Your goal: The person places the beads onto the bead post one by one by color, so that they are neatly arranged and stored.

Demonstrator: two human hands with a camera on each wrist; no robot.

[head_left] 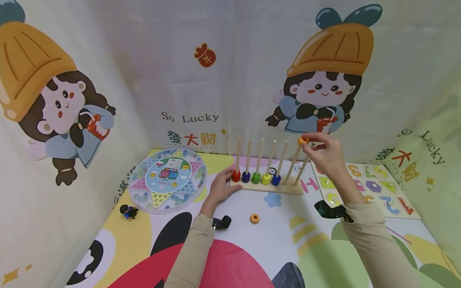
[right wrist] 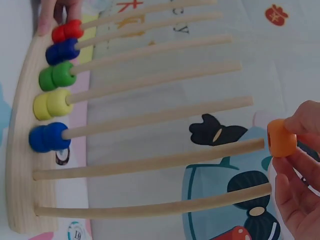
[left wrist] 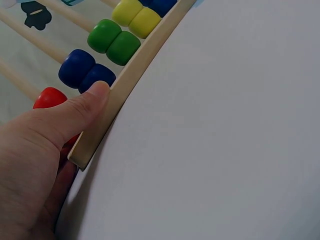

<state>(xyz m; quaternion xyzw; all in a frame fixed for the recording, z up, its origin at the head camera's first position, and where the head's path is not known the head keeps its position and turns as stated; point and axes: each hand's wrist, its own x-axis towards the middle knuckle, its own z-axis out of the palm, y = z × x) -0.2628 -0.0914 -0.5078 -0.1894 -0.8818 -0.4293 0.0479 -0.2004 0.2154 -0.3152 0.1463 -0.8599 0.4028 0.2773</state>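
A wooden base [head_left: 266,188] carries a row of upright pegs. Red, dark blue, green [right wrist: 57,76], yellow [right wrist: 52,104] and blue beads [right wrist: 49,137] sit in pairs at the bottom of the first several pegs; the two pegs at the right end are bare. My left hand [head_left: 220,186] grips the base's left end, thumb on the front edge beside the red beads [left wrist: 51,98]. Between thumb and fingers my right hand [head_left: 327,154] pinches an orange bead [right wrist: 281,138], held at the tip of the sixth peg [right wrist: 150,160]. Another orange bead [head_left: 254,218] lies on the table in front.
A round Chinese checkers board [head_left: 135,192] lies to the left, with a small dark toy figure [head_left: 128,211] near it. At the right is a number puzzle board [head_left: 360,185]. A printed curtain [head_left: 252,80] hangs close behind the pegs.
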